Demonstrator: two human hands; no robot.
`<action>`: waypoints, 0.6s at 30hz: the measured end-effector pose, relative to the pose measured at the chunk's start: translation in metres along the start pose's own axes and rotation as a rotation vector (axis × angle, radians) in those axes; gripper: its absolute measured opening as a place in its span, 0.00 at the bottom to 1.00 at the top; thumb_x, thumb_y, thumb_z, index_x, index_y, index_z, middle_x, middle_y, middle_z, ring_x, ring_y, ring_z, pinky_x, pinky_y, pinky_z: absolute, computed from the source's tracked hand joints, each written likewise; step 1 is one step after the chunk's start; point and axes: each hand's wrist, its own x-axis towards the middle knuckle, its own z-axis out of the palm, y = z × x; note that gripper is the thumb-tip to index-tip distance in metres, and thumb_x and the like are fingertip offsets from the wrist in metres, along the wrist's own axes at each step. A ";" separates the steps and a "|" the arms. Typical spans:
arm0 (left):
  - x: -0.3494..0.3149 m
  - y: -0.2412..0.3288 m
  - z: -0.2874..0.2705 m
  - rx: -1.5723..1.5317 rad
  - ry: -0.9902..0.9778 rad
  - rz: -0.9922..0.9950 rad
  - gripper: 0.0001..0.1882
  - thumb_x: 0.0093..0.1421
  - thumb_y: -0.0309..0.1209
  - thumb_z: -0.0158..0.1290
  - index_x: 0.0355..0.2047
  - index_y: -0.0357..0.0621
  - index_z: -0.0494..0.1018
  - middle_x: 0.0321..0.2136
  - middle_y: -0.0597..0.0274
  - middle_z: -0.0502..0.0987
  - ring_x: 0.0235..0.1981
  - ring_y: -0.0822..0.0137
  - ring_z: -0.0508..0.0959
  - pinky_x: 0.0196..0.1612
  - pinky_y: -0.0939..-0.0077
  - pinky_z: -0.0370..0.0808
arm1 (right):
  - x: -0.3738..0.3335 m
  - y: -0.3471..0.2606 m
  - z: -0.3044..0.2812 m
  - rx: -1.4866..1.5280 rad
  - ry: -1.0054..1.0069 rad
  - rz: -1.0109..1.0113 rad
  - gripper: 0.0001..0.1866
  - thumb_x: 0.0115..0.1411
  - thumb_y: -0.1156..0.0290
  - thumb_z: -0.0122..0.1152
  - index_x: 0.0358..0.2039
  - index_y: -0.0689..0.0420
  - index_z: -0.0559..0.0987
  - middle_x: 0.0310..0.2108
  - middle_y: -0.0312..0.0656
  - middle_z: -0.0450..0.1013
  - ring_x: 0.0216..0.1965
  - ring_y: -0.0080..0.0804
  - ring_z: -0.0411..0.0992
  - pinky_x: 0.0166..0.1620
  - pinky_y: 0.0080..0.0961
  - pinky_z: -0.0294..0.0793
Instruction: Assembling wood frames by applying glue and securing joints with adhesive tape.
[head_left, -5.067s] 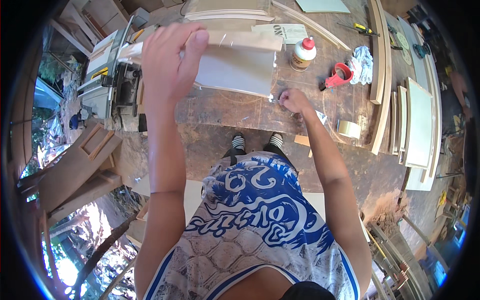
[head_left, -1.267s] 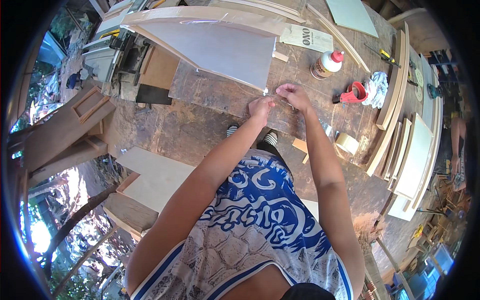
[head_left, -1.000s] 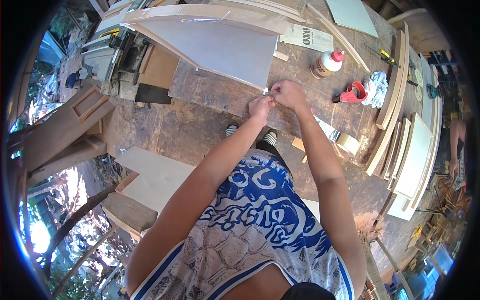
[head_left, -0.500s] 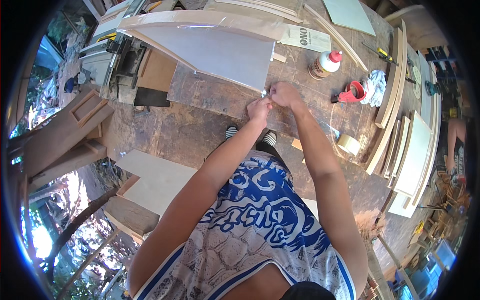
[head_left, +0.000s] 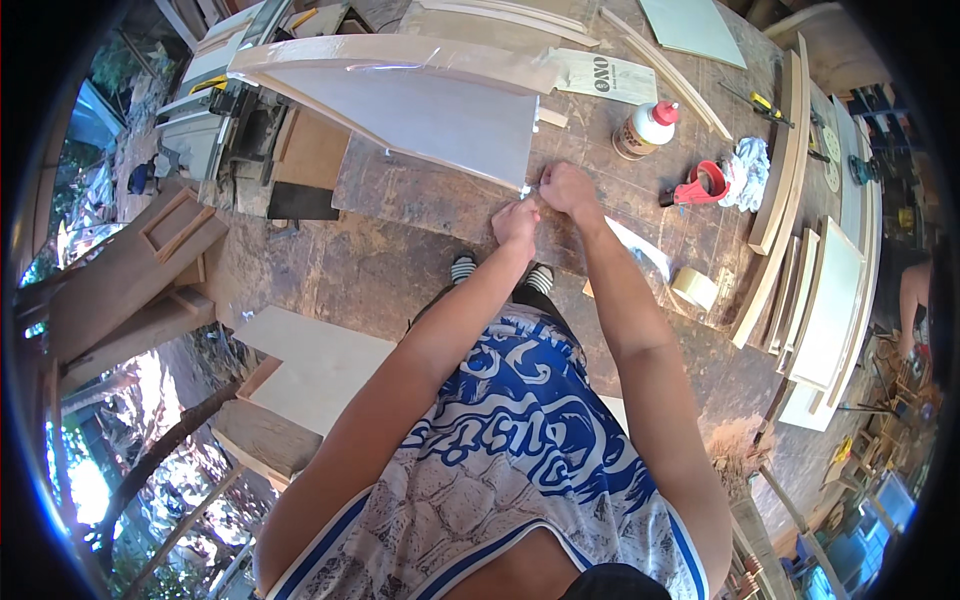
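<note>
A large, shallow wooden frame with a pale grey panel (head_left: 450, 115) stands on the workbench in front of me, its curved wooden edge (head_left: 400, 52) at the far side. My left hand (head_left: 516, 222) is closed just below the panel's near right corner. Right beside it, my right hand (head_left: 568, 188) is also closed, its fingers curled in a pinch. A small white scrap (head_left: 526, 190) shows at the corner, close to both hands. What the fingers hold is hidden or too small to make out.
A white glue bottle with a red cap (head_left: 646, 130), a red tape dispenser (head_left: 697, 187), a crumpled cloth (head_left: 746, 175) and a tape roll (head_left: 695, 288) lie to the right. Wooden strips (head_left: 780, 190) line the right edge. A pale board (head_left: 310, 365) lies at lower left.
Both hands stay closed at the panel corner, with only a slight shift. A white strip beside my right forearm shows more brightly. The whole view has moved a little.
</note>
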 end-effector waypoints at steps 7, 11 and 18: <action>-0.008 0.005 0.002 0.026 0.052 -0.016 0.04 0.52 0.24 0.57 0.23 0.36 0.77 0.20 0.63 0.76 0.21 0.72 0.73 0.26 0.76 0.68 | -0.003 -0.006 0.008 0.019 0.015 0.188 0.16 0.51 0.61 0.60 0.35 0.56 0.87 0.42 0.56 0.81 0.46 0.53 0.80 0.51 0.46 0.79; -0.014 0.009 -0.001 0.020 -0.005 -0.028 0.02 0.55 0.22 0.59 0.28 0.38 0.76 0.22 0.63 0.75 0.20 0.74 0.70 0.24 0.78 0.64 | 0.007 0.014 0.003 0.142 0.142 0.266 0.16 0.52 0.62 0.60 0.36 0.55 0.87 0.39 0.55 0.82 0.44 0.54 0.81 0.49 0.44 0.79; -0.015 0.011 -0.003 0.053 -0.029 -0.044 0.02 0.56 0.24 0.59 0.30 0.38 0.78 0.20 0.64 0.78 0.18 0.76 0.72 0.21 0.80 0.66 | 0.004 0.016 -0.009 0.284 -0.019 -0.084 0.11 0.52 0.65 0.65 0.35 0.51 0.88 0.37 0.47 0.83 0.41 0.47 0.81 0.46 0.41 0.79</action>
